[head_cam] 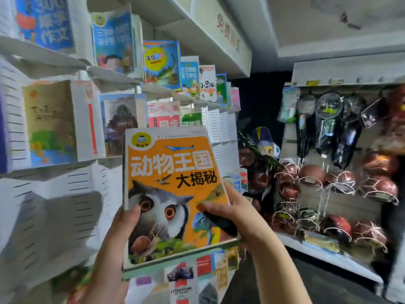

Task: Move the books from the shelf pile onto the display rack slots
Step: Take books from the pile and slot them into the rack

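Observation:
An orange book [173, 172] with an owl on its cover is held upright in front of the white display rack [65, 189]. My left hand [121, 229] grips its lower left edge, thumb on the cover. At the right edge, my right hand [232, 213] holds the book with its thumb across the cover. Several other books stand face-out in rack slots above, among them a beige one [50, 121] and a blue one [114, 40]. More books [186, 279] lie in a pile below the held book.
White slotted panels [221, 126] of the rack show behind the book. To the right, a shelf [324, 257] carries netted balls [311, 174], with racket bags [328, 119] hanging above. A dark gap separates the two units.

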